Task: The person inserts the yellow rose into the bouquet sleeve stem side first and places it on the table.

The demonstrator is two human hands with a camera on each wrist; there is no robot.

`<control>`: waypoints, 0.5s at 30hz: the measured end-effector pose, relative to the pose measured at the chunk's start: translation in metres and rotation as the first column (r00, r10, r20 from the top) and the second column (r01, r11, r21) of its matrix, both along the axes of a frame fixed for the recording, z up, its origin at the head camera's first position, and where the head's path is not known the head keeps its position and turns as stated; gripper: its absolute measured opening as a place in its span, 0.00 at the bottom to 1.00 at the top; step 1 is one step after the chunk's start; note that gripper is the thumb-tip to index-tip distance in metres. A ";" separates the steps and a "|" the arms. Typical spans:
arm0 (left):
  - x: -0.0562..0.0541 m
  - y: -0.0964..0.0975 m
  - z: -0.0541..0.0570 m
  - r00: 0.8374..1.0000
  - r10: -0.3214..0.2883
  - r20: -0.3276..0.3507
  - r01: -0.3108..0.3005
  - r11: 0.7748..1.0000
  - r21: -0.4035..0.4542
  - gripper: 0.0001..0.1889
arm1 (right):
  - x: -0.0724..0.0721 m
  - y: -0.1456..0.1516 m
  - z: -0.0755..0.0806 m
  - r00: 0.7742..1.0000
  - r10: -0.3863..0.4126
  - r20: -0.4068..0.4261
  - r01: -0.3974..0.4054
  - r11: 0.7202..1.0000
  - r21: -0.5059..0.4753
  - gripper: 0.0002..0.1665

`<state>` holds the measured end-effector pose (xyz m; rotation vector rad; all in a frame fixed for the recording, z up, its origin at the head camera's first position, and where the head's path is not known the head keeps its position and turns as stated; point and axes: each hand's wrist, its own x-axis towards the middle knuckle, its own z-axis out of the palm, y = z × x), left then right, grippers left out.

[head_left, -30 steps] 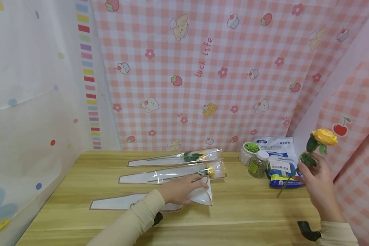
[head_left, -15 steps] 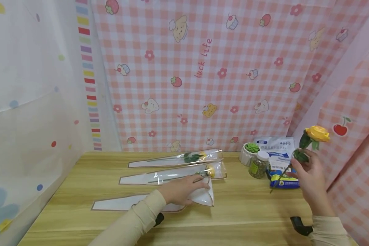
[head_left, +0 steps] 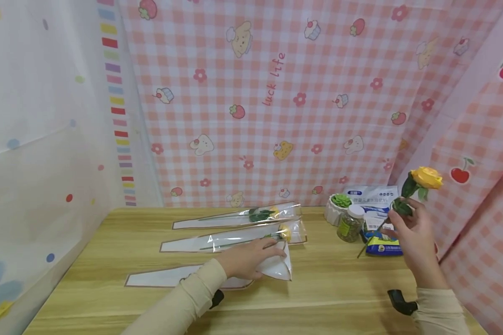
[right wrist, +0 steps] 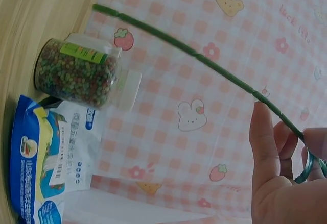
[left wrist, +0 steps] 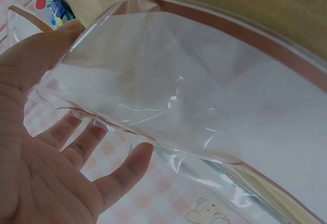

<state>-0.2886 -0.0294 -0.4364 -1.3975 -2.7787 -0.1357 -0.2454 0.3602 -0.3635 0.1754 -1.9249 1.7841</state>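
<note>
In the head view my left hand (head_left: 249, 257) holds the wide end of a clear flower sleeve (left wrist: 168, 76) with a brown border. The left wrist view puts the thumb at one edge of its mouth and the fingers on the other side. My right hand (head_left: 417, 244) pinches the stem of a yellow artificial rose (head_left: 427, 177) just under the bloom. Its thin green stem (right wrist: 194, 55) slants down toward the table. Behind my left hand lie two more sleeves, a middle one (head_left: 180, 245) and a far one (head_left: 186, 224), each with a yellow rose inside.
At the back right stand a succulent (head_left: 342, 200) in a white pot, a lidded jar (right wrist: 76, 73) of coloured pellets, and blue and white packets (right wrist: 36, 157). A checked curtain (head_left: 251, 130) hangs behind the wooden table (head_left: 310, 302).
My right hand has carried the rose leftward and slightly up, its stem tip now nearer the jar. The left hand stays on the sleeve at about the same place.
</note>
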 end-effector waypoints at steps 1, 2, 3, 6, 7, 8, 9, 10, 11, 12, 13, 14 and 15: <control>0.000 0.000 0.000 1.000 0.001 0.004 -0.001 1.000 0.002 0.40 | 0.000 -0.002 0.000 1.000 0.004 -0.003 -0.004 1.000 0.001 0.23; -0.001 0.000 0.000 1.000 0.002 0.008 -0.002 1.000 0.003 0.40 | 0.000 -0.003 0.000 1.000 0.010 -0.009 -0.010 1.000 -0.005 0.23; -0.001 0.001 0.000 1.000 0.003 0.013 -0.003 1.000 0.004 0.40 | 0.000 -0.005 -0.001 1.000 0.015 -0.015 -0.015 1.000 -0.014 0.22; -0.002 0.002 -0.001 1.000 0.001 0.014 -0.001 1.000 0.008 0.40 | 0.000 -0.007 -0.002 0.999 0.025 -0.032 -0.026 0.999 -0.032 0.21; -0.003 0.002 -0.001 1.000 -0.001 0.014 0.001 1.000 0.011 0.40 | 0.000 -0.008 -0.002 0.999 0.022 -0.040 -0.023 0.999 -0.039 0.21; -0.003 0.002 0.000 1.000 -0.001 0.013 0.000 1.000 0.012 0.40 | 0.000 -0.008 -0.002 0.998 0.022 -0.052 -0.025 0.998 -0.050 0.20; -0.003 0.002 0.000 1.000 -0.001 0.011 0.001 1.000 0.013 0.40 | -0.001 -0.009 -0.003 0.998 0.022 -0.062 -0.026 0.998 -0.061 0.20; -0.003 0.003 0.001 1.000 -0.003 0.009 0.003 1.000 0.015 0.40 | -0.001 -0.009 -0.003 0.997 0.019 -0.073 -0.024 0.997 -0.068 0.19; -0.003 0.003 0.001 1.000 -0.004 0.010 0.004 1.000 0.017 0.40 | -0.002 -0.010 -0.003 0.996 0.013 -0.083 -0.019 0.997 -0.076 0.19; -0.003 0.003 0.002 1.000 -0.005 0.009 0.005 1.000 0.018 0.40 | -0.002 -0.011 -0.003 0.996 0.005 -0.091 -0.013 0.996 -0.085 0.18; -0.003 0.003 0.003 1.000 -0.007 0.011 0.007 1.000 0.019 0.40 | -0.003 -0.012 -0.003 0.995 0.000 -0.097 -0.010 0.995 -0.098 0.18; -0.003 0.004 0.003 1.000 -0.010 0.012 0.009 1.000 0.018 0.40 | -0.003 -0.013 -0.003 0.995 -0.007 -0.102 -0.005 0.994 -0.109 0.18; -0.004 0.004 0.004 1.000 -0.012 0.015 0.012 1.000 0.017 0.40 | -0.003 -0.015 -0.003 0.994 -0.012 -0.106 -0.001 0.992 -0.124 0.18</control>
